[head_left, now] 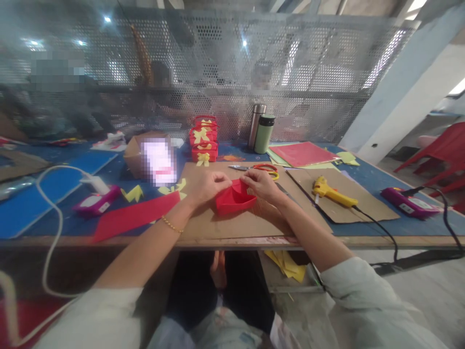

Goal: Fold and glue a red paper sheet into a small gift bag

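Both hands grip a small red folded box (236, 199) with an open top, over the brown cardboard mat (203, 228). My left hand (209, 186) pinches its far left edge between thumb and fingers. At the far right edge, my right hand (263, 185) pinches the same box. Just beyond the hands lie scissors (261, 168) with red and yellow handles. A long red strip (138, 215) rests by my left forearm, with yellow bow pieces (178, 188) near its end.
Finished-looking red boxes with yellow bows (204, 140) stand stacked behind. A green flask (265, 134) and a steel flask (256, 123) are beside them. A yellow glue gun (332, 193) lies on cardboard at right, its cord hanging over the edge. Purple power sockets (410, 202) sit rightward.
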A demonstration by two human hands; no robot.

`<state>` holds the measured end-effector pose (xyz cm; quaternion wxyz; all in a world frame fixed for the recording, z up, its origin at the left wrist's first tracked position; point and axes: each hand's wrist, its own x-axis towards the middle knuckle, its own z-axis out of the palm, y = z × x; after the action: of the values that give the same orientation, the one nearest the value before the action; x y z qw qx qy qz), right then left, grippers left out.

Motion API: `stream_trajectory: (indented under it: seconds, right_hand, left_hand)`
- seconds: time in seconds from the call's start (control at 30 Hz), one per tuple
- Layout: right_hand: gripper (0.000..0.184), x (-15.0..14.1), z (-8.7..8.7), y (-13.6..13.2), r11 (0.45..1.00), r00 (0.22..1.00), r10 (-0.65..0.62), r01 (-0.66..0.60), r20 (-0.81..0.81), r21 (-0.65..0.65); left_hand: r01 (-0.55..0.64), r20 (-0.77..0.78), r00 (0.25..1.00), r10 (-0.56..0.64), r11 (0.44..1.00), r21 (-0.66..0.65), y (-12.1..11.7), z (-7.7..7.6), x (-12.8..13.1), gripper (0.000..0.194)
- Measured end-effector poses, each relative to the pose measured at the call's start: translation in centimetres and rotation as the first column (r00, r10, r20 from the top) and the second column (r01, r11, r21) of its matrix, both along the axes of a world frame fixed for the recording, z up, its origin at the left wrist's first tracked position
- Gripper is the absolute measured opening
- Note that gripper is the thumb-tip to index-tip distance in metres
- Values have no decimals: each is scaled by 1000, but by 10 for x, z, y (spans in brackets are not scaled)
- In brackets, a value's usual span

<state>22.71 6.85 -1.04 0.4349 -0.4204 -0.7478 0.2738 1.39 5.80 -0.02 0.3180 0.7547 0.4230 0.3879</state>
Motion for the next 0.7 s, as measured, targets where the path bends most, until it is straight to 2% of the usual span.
stream_trajectory:
  seconds: [0.07,0.13,0.23,0.33,0.43,0.5,0.57,0.7]
  right_hand:
    - [38,-1,3,-5,999,999,33,-33,10,-14]
    - [37,-3,5,-9,992,993,119,-118,24,-43]
    - [40,-3,5,-10,975,978,208,-205,25,-85]
    - [46,1,1,-5,985,986,166,-166,7,-47]
    - [48,4,-2,-1,993,993,114,-116,-39,-32]
    - [48,4,-2,-1,994,993,97,-100,-62,-47]
    - [49,2,0,-3,994,993,95,-98,-70,-54]
    - [50,1,4,-6,995,993,92,-94,-72,-32]
  left_hand:
    - [17,-21,1000,-16,1000,13,-1,0,0,26]
    - [31,-46,999,-29,999,26,-3,0,2,26]
    - [31,-69,997,-30,999,17,-5,0,5,24]
    - [17,-4,1000,-18,1000,-6,-4,0,6,24]
    - [-74,101,992,74,997,-8,-2,1,4,27]
    - [-121,180,975,128,991,-48,0,2,2,31]
    - [-116,233,963,137,988,-100,1,3,1,36]
    - [-75,147,985,88,993,-89,2,1,1,38]
